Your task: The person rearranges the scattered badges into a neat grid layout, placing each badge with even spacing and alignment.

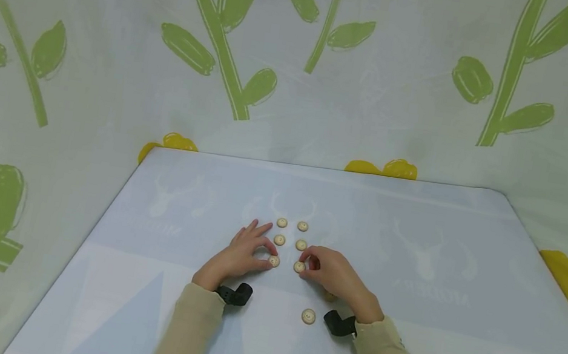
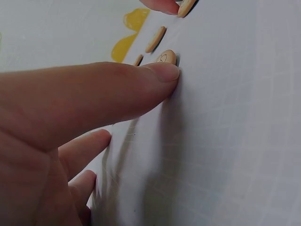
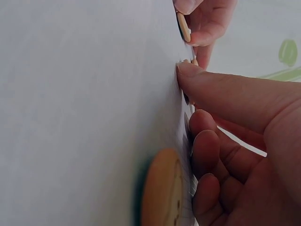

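My left hand pinches a small round wooden disc between thumb and forefinger, its other fingers spread on the table. In the left wrist view the thumb hides part of that disc. Opposite it, my right hand grips a matching disc by its edges with thumb and forefinger, the other fingers curled in. Both discs lie on or just at the tabletop. Beyond them, two pairs of like discs continue the two columns, among them a left disc and a right disc. Dark marks show on their faces.
One loose disc lies nearer me, between the forearms. Another disc is partly covered by the right hand. A pale patterned cloth covers the table. Behind it hangs a flower-print curtain. Each wrist wears a black camera.
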A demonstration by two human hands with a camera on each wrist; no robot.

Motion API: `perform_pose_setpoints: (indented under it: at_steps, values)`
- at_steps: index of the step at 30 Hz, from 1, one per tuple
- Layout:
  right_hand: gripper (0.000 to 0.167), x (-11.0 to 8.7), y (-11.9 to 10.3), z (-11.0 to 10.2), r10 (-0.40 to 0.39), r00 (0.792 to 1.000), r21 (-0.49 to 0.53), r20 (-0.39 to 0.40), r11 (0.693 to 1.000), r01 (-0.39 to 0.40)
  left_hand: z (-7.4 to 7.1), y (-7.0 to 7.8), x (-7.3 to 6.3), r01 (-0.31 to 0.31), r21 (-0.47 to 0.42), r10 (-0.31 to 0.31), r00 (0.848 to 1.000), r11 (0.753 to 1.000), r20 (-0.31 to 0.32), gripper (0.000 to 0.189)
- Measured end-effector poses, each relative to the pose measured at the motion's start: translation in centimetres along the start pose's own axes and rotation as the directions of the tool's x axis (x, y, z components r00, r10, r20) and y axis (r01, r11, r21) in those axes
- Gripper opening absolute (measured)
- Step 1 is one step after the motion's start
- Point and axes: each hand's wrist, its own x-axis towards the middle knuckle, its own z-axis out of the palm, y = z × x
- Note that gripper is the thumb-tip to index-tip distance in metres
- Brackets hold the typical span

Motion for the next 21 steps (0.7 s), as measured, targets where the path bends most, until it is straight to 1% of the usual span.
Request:
perform_pose_setpoints:
  at_steps: [2, 5, 7, 13, 16, 19, 21]
  values:
    - [0.020, -0.1, 0.0, -0.2, 0.000, 1.000, 0.024, 0.007, 1.000, -0.001, 0.0, 0.0, 0.1, 0.007, 0.011, -0.007, 1.000, 1.000, 0.002, 0.011]
    - [0.023, 0.0, 0.2, -0.6, 0.015, 1.000, 0.057, 0.016, 0.998, -0.016, 0.1, -0.1, 0.2, 0.038, 0.034, -0.038, 0.999, 0.999, 0.011, 0.012]
    - [0.023, 0.0, 0.4, -1.0, 0.027, 1.000, 0.082, 0.013, 0.996, -0.028, 0.2, -0.2, 0.4, 0.046, 0.048, -0.047, 0.999, 0.998, 0.015, 0.012]
    - [0.018, -0.1, 0.6, -2.5, 0.052, 0.997, 0.094, -0.055, 0.994, -0.047, 0.1, -0.2, 0.4, 0.067, 0.052, -0.067, 0.998, 0.996, 0.014, 0.011]
    - [0.017, -0.3, 0.6, -3.0, 0.046, 0.996, 0.089, -0.080, 0.995, -0.039, 0.1, -0.2, 0.4, 0.064, 0.045, -0.064, 0.998, 0.997, 0.012, 0.012]
    - [0.018, -0.4, 0.7, -3.2, 0.024, 0.997, 0.079, -0.075, 0.997, -0.018, 0.2, -0.3, 0.4, 0.055, 0.039, -0.055, 0.998, 0.998, 0.011, 0.012]
    - [0.018, -0.6, 0.7, -3.2, 0.008, 0.998, 0.070, -0.066, 0.998, -0.004, 0.3, -0.4, 0.4, 0.061, 0.038, -0.061, 0.998, 0.997, 0.012, 0.012]
